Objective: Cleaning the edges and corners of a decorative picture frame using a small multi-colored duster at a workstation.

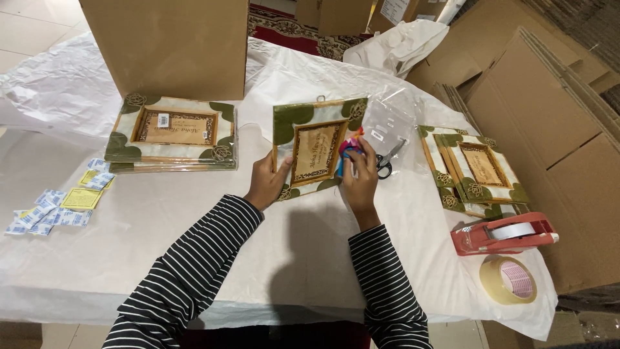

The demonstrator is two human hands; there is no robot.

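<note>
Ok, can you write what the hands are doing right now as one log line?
left hand: holds green plaque | right hand: presses small colourful packet on plaque | nearby: scissors, tape dispenser, tape roll

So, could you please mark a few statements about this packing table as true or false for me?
1. The left hand holds the green-cornered plaque. True.
2. The right hand rests on the tape dispenser. False: it is at the plaque, by a small colourful item.
3. A loose tape roll lies near the dispenser. True.
4. The small sachets lie right of the plaque. False: far left.
</note>
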